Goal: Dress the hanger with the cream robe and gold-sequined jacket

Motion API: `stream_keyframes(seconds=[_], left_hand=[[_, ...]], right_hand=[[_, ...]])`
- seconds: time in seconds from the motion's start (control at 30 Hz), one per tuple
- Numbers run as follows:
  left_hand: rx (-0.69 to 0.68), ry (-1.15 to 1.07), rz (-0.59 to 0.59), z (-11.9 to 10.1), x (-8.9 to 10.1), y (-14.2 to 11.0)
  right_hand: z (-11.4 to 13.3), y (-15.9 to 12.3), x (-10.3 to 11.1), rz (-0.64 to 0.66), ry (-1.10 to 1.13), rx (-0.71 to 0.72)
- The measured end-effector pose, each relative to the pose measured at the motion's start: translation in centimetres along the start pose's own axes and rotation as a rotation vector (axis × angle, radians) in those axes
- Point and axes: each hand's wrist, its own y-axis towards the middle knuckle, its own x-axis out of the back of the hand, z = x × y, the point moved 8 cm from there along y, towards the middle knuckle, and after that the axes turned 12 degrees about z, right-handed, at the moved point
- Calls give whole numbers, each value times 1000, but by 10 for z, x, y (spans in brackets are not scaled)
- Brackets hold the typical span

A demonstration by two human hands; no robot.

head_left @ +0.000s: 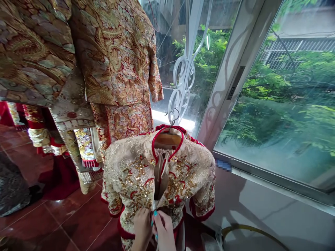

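**A:** Your two hands are right at the bottom edge, cut off at the wrists. Your left hand [142, 228] and your right hand [164, 230] are pressed together at the front opening of the cream lace jacket with red trim and gold sequin embroidery [136, 177], fingers pinched narrow on its edges. Whatever fastener sits between them is hidden; I cannot tell if it is a button or a zip.

**B:** Where does the jacket hang?

**A:** Straight ahead of you, on a wooden hanger [167, 139] whose metal hook is caught in the white scrolled iron window grille [184, 80]. The opening gapes from the collar down to your fingertips, showing a plain beige lining. The hem is out of frame, below your hands.

**B:** Texture?

**A:** Fine lace ground, dense sequins in gold and red, velvet-like red piping round collar and short sleeves. Your nails are painted turquoise.

**B:** And behind it?

**A:** Up left, a heavy gold and red brocade robe [115, 52] hangs, stiff with raised embroidery; its top is cut off by the frame. A second similar brocade garment [28, 45] fills the left corner, only partly in view. Below them hangs a beaded tasselled panel [85, 146], details hard to make out.

**B:** Floor?

**A:** Glossy dark red tiled floor [65, 219]. To the right, a large glass window pane [282, 115] with blurred green foliage beyond, and a smudged patch on the sill. A curved yellow-rimmed object [248, 230] sits low right, mostly cut off.
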Motion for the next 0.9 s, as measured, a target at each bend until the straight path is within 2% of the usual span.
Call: stream_keyframes(seconds=[0.13, 0.2, 0.27, 0.4, 0.57, 0.67, 0.77, 0.9], left_hand=[[-141, -16, -69, -19, 15, 13], [-158, -48, -56, -22, 18, 20], [-133, -74, -6, -20, 17, 22], [-97, -47, 48, -17, 18, 15], [-46, 44, -40, -26, 36, 24], [-95, 64, -96, -42, 45, 41], [-205, 29, -135, -57, 48, 48], [-211, -20, -186, -56, 49, 46]], right_hand=[[61, 5, -7, 5, -1, 100], [81, 7, -10, 29, -11, 133], [84, 9, -9, 33, -18, 145], [63, 11, -3, 51, -12, 115], [57, 13, -5, 154, -37, 88], [68, 11, -10, 203, -62, 105], [91, 13, -6, 123, -69, 152], [137, 21, -13, 91, -61, 202]])
